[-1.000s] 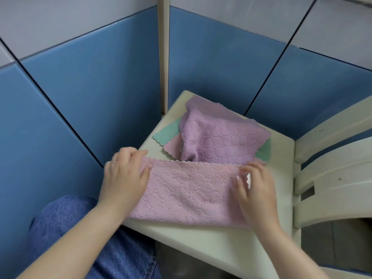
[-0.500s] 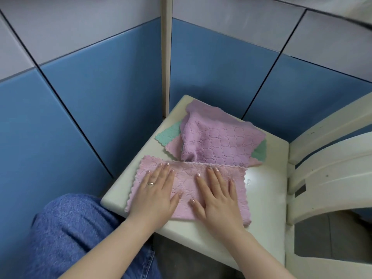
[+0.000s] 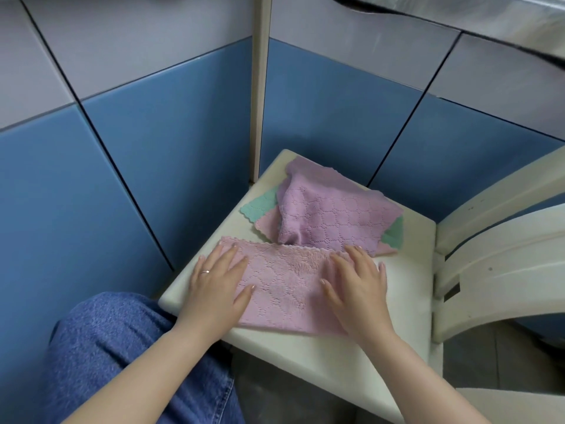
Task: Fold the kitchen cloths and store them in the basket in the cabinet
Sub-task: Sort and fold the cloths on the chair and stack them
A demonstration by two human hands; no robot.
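A pink cloth [image 3: 284, 283], folded into a long strip, lies flat on the near part of the cream chair seat [image 3: 406, 289]. My left hand [image 3: 218, 283] presses flat on its left end, fingers spread. My right hand [image 3: 357, 286] presses flat on its right end. Behind it sits a loose pile: a crumpled purple cloth [image 3: 330, 215] on top, a green cloth [image 3: 260, 205] and another pink cloth [image 3: 267, 224] poking out beneath. No basket is in view.
Blue and grey cabinet panels [image 3: 153, 142] wrap the corner behind the seat, with a beige post [image 3: 260, 87] between them. The chair's cream backrest slats [image 3: 501, 252] stand at the right. My knee in blue jeans [image 3: 122, 347] is at lower left.
My hands went from gripping the strip's ends to pressing together at its middle, then slid apart toward its two ends. The cloth now lies flatter.
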